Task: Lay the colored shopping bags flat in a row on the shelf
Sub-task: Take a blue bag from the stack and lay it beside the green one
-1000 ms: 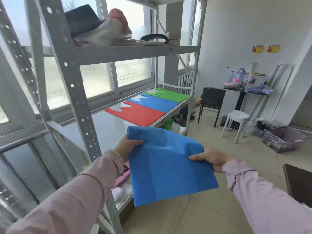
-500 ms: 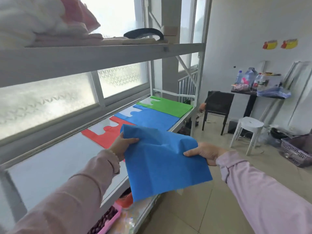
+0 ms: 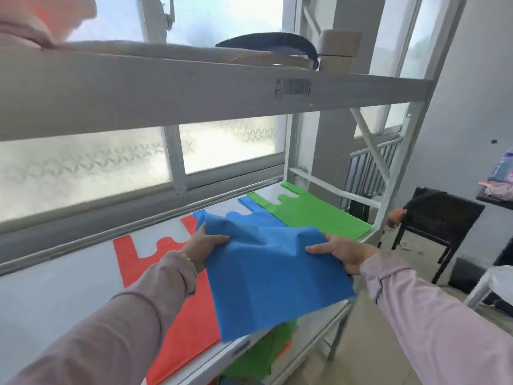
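I hold a blue shopping bag (image 3: pixel 272 276) by its two upper corners above the white shelf (image 3: pixel 55 295). My left hand (image 3: pixel 204 250) pinches the left corner and my right hand (image 3: pixel 342 252) grips the right one. The bag hangs over the red bag (image 3: pixel 191 323) and hides most of a second blue bag (image 3: pixel 249 213); both lie flat on the shelf. A green bag (image 3: pixel 311 213) lies flat at the far right end of the row.
The upper shelf beam (image 3: pixel 194 90) runs close overhead, with a dark curved object (image 3: pixel 272 43) and tape rolls (image 3: pixel 338 51) on it. More green bags (image 3: pixel 258 354) lie on the lower shelf. A black chair (image 3: pixel 441 218) stands at the right.
I have stepped closer to the shelf. The held blue bag has moved forward and now hangs over the red and blue bags that lie there. Both hands keep their hold.
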